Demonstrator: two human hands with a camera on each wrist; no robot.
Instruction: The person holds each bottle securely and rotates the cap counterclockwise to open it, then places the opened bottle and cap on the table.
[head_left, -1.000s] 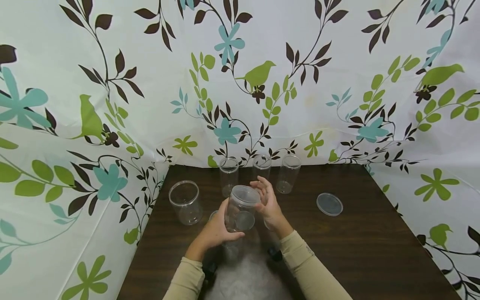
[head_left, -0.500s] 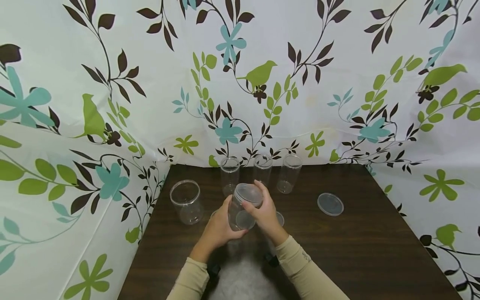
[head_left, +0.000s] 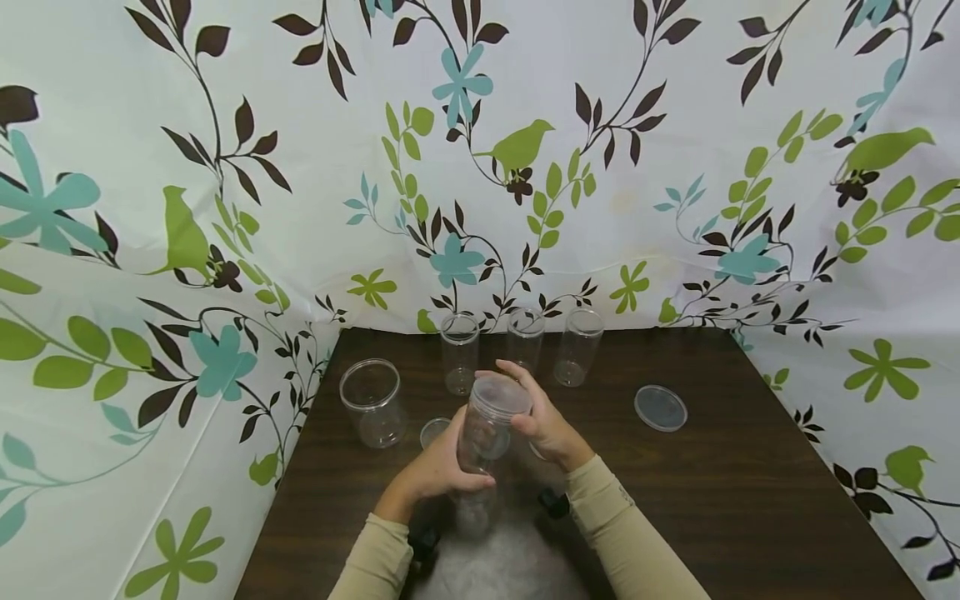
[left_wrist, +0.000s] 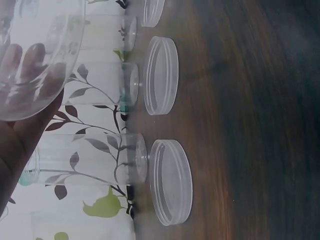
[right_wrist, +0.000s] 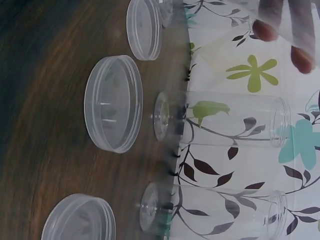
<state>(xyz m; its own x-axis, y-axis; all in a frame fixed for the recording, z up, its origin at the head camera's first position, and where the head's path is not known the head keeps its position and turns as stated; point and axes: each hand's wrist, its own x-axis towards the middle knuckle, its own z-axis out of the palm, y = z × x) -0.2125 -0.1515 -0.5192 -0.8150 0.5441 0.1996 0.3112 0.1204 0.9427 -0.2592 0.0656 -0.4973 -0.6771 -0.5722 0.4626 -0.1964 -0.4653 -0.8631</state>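
In the head view my left hand (head_left: 435, 471) grips the side of a clear plastic jar (head_left: 474, 437), held up over the table and tilted. A translucent screw lid (head_left: 502, 394) sits on the jar's mouth. My right hand (head_left: 551, 425) holds this lid by its rim, thumb on the near side and fingers round the far side. Through the clear jar (left_wrist: 42, 55) in the left wrist view, my left fingers show behind the wall. Only the fingertips (right_wrist: 301, 59) of my right hand appear at the top of the right wrist view.
Three clear jars (head_left: 460, 354) stand along the back of the dark wooden table (head_left: 712, 500); a wider one (head_left: 372, 404) is at the left. Loose lids lie on the table: one at the right (head_left: 661, 408), others (head_left: 435, 432) behind my hands. A patterned curtain (head_left: 480, 167) hangs behind.
My right hand came from beside the lid to grasp it, then shifted its grip, its fingers now reaching round the far rim. The jar has moved slightly right.
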